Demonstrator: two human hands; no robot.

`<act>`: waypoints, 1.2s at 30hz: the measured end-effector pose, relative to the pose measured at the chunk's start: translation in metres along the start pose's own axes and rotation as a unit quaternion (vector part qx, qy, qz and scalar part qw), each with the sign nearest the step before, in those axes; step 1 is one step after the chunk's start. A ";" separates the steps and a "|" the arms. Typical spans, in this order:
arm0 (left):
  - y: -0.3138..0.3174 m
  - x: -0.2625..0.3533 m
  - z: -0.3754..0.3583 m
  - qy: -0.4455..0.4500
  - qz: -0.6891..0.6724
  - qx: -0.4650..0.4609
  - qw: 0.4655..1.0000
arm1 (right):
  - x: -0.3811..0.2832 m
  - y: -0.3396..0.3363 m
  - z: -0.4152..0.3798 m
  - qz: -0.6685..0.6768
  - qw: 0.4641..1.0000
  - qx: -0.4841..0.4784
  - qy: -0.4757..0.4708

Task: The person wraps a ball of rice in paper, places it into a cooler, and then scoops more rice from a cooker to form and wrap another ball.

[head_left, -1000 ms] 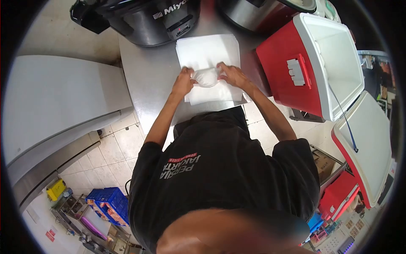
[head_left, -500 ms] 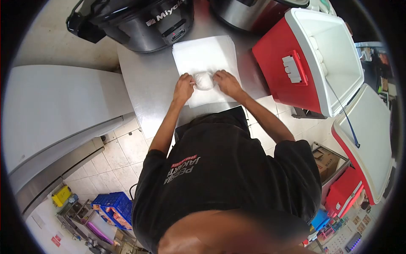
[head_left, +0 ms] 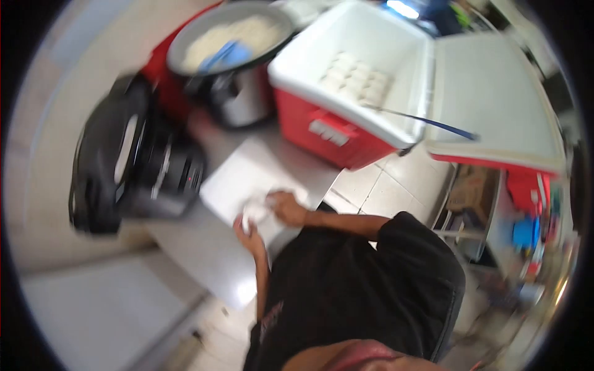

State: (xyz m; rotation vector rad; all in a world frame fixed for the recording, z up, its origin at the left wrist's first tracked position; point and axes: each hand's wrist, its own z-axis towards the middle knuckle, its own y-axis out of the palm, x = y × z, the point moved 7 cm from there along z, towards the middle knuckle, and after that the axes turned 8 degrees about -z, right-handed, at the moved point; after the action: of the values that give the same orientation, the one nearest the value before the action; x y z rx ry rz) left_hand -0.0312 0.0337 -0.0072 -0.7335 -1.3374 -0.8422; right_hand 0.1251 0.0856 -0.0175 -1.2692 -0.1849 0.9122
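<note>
A small white wrapped bundle lies on a stack of white paper sheets on the steel counter. My left hand grips the bundle's near side and my right hand holds its right side. The view is motion-blurred, so finger detail is unclear.
A black rice cooker stands left of the paper. Behind it, an open pot of white rice holds a blue scoop. A red cooler with white wrapped packets inside stands open to the right, its lid swung out. Tiled floor lies below.
The head camera has swung sharply, rotating and blurring the scene and revealing the rice pot and cooler contents. Both hands remain on the white bundle over the paper.
</note>
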 end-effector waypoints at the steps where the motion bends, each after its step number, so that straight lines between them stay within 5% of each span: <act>1: 0.004 0.010 -0.003 -0.035 0.022 0.003 0.999 | -0.003 -0.008 0.000 0.022 0.999 0.017 0.024; 2: 0.008 0.012 -0.004 -0.119 -0.133 0.038 0.983 | -0.007 -0.019 0.004 0.108 0.988 -0.071 0.081; 4: 0.004 0.019 0.002 -0.130 -0.134 0.077 0.979 | -0.010 -0.027 0.014 0.176 0.979 -0.084 0.066; 6: 0.007 0.038 0.014 -0.115 -0.119 0.043 0.985 | 0.002 -0.005 0.027 0.420 0.890 -0.110 0.138; 7: 0.006 0.041 0.018 -0.106 -0.122 0.036 0.986 | -0.003 -0.019 0.037 0.417 0.893 -0.100 0.135; 9: 0.020 0.045 0.023 -0.099 -0.090 -0.028 0.991 | -0.009 -0.054 0.046 0.474 0.819 -0.134 0.295; 12: 0.036 0.062 0.021 -0.125 -0.131 -0.025 0.983 | 0.001 -0.058 0.063 0.375 0.873 -0.102 0.295; 14: 0.039 0.079 0.024 -0.150 -0.130 -0.013 0.980 | -0.009 -0.090 0.069 0.403 0.862 -0.085 0.294; 17: 0.036 0.085 0.035 0.019 -0.040 -0.011 0.999 | -0.015 -0.108 0.074 0.443 0.851 -0.073 0.273; 20: 0.035 0.069 0.041 -0.029 -0.025 -0.074 0.997 | -0.021 -0.097 0.075 0.521 0.806 -0.126 0.253; 24: 0.042 0.074 0.040 0.004 -0.083 -0.080 0.993 | -0.030 -0.096 0.079 0.532 0.810 -0.145 0.198; 27: 0.042 0.074 0.045 -0.015 -0.070 -0.044 0.996 | -0.034 -0.107 0.093 0.544 0.823 -0.061 0.153; 30: 0.032 0.106 0.044 0.093 0.097 0.027 0.991 | -0.043 -0.108 0.109 0.497 0.852 -0.113 0.117; 32: 0.039 0.119 0.048 0.037 -0.112 0.014 0.993 | -0.036 -0.150 0.123 0.421 0.893 0.049 0.150; 36: 0.076 0.188 0.058 0.096 -0.369 -0.065 0.922 | -0.072 -0.192 0.165 0.441 0.896 0.035 0.034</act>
State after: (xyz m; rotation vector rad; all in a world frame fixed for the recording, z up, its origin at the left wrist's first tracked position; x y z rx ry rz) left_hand 0.0107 0.1036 0.1868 -0.2094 -1.3932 -1.5710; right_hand 0.0745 0.1566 0.2313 -1.3153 0.5262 1.6206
